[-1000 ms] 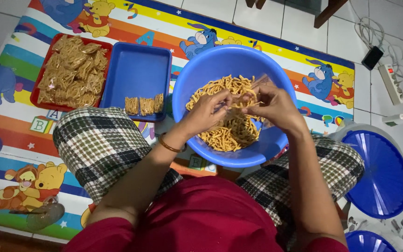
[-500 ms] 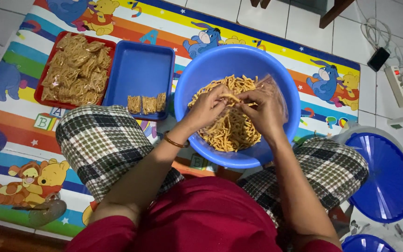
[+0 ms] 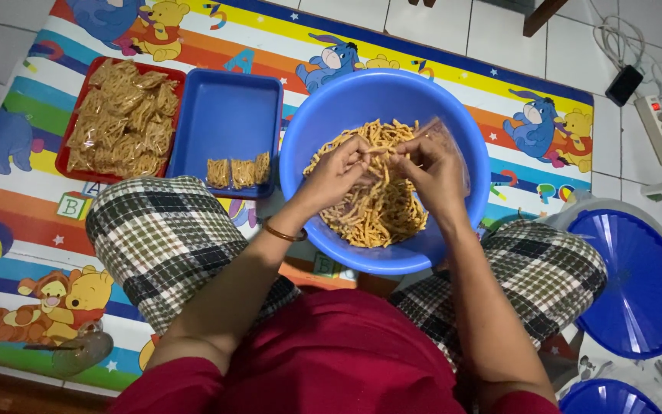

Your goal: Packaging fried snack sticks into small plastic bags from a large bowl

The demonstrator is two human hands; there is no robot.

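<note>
While both hands work over the blue basin (image 3: 331,115) of fried snack sticks (image 3: 381,207) | left hand (image 3: 339,172) pinches sticks | right hand (image 3: 430,169) grips clear plastic bag (image 3: 450,142), mouth held open for filling | filled packets (image 3: 237,172) in blue tray (image 3: 231,115).

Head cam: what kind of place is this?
Likely a home floor used for packing snacks. The person sits on a cartoon play mat over white floor tiles, both hands in a blue basin of snack sticks; a power strip lies on the floor.

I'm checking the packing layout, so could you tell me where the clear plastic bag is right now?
In the head view, the clear plastic bag is in the right hand, over the right half of the blue basin of snack sticks.
</note>
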